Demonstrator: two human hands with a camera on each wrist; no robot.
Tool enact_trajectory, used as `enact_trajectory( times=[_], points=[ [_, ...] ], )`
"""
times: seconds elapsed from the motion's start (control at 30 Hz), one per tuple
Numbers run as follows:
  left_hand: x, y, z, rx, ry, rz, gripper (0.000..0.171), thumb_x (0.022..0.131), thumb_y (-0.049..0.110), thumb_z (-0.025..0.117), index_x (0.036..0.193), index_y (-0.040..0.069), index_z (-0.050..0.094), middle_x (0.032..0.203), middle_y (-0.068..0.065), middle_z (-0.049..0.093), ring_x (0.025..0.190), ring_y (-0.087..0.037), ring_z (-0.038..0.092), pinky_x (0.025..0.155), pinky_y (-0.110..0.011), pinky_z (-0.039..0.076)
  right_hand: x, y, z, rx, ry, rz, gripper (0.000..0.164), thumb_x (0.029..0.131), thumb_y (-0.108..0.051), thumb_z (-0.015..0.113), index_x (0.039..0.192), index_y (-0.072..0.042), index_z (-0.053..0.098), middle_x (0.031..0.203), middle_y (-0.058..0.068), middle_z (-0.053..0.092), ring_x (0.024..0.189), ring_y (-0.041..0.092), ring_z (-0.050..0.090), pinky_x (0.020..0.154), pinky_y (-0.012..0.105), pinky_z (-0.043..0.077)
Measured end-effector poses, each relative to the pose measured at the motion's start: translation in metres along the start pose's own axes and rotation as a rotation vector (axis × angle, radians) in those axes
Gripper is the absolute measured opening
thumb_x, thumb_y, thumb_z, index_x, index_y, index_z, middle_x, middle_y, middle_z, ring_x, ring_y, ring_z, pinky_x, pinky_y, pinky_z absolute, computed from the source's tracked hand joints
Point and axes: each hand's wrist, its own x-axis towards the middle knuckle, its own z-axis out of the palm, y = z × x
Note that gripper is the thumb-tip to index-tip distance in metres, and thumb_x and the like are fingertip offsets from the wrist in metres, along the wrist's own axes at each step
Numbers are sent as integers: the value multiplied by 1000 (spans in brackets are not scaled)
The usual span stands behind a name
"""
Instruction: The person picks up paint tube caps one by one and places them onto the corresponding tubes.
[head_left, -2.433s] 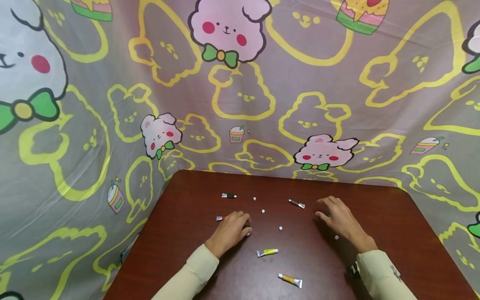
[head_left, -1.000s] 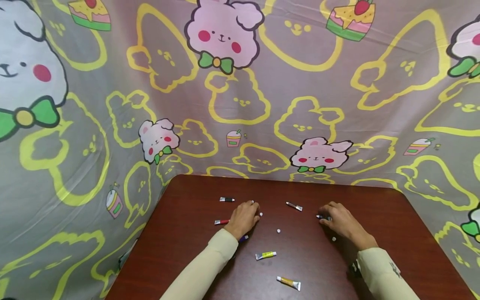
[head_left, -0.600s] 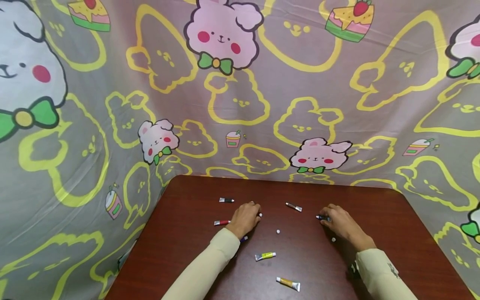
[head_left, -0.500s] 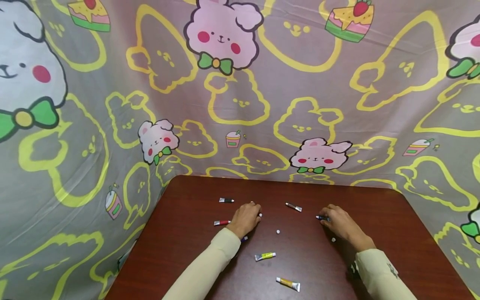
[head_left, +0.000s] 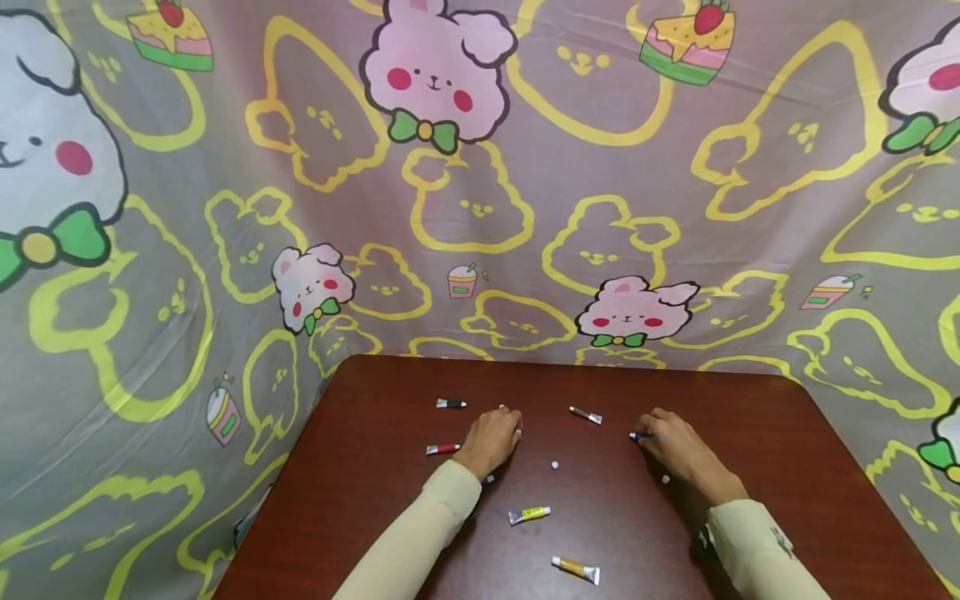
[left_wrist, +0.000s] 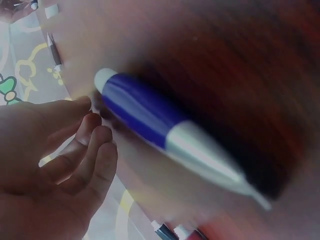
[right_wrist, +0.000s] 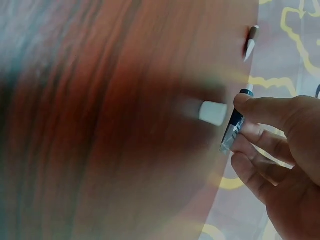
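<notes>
Beyond the purple tube [left_wrist: 135, 107], the left hand [head_left: 490, 442] has been moved beside a white cap [head_left: 518, 432]; its grip cannot be told. Near another cap [right_wrist: 213, 113], a blue tube [right_wrist: 236, 118] is pinched by the right hand [head_left: 678, 447].

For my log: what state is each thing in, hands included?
Left hand: fingers bent.
Right hand: pinching the dark blue tube.
Dark blue tube: held.
Purple tube: lying down.
Black tube: lying flat.
Red tube: lying flat.
Brown tube: lying flat.
Yellow tube: lying flat.
Gold tube: lying flat.
Central white piece: loose.
Rightmost white piece: loose.
White pieces beside left hand: unclear if held.
Patterned cloth: hanging.
</notes>
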Motion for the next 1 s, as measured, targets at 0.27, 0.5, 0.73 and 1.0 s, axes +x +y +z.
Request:
enact_trajectory(
  times=[0.27,0.5,0.73,1.0],
  points=[
    [-6,-4,1,-83,65,14,10,93,10,80,98,11,71,86,-4,75,83,-26,76,73,-40,62,1,-15,-6,-4,13,-16,17,85,2,88,96,-3,76,91,6,68,84,26,68,74,46,60],
    [-12,-11,2,-173,114,54,10,92,8,78,98,11,70,86,-2,74,81,-22,73,73,-38,61,4,-36,-9,25,80,-87,20,82,1,89,93,-8,75,87,0,68,80,22,67,70,42,58],
    [-25,1,-17,-207,19,16,10,95,11,80,102,14,73,92,2,73,86,-15,70,77,-32,59,8,-63,-15,56,100,-125,21,83,0,90,93,-12,75,88,-3,68,81,20,66,71,40,58],
    [-36,12,-27,-254,11,48,13,94,9,79,105,15,75,93,3,72,83,-7,66,75,-23,55,12,-92,-16,70,153,-189,27,80,0,93,95,-13,75,90,-5,67,82,15,64,70,37,58]
  ],
)
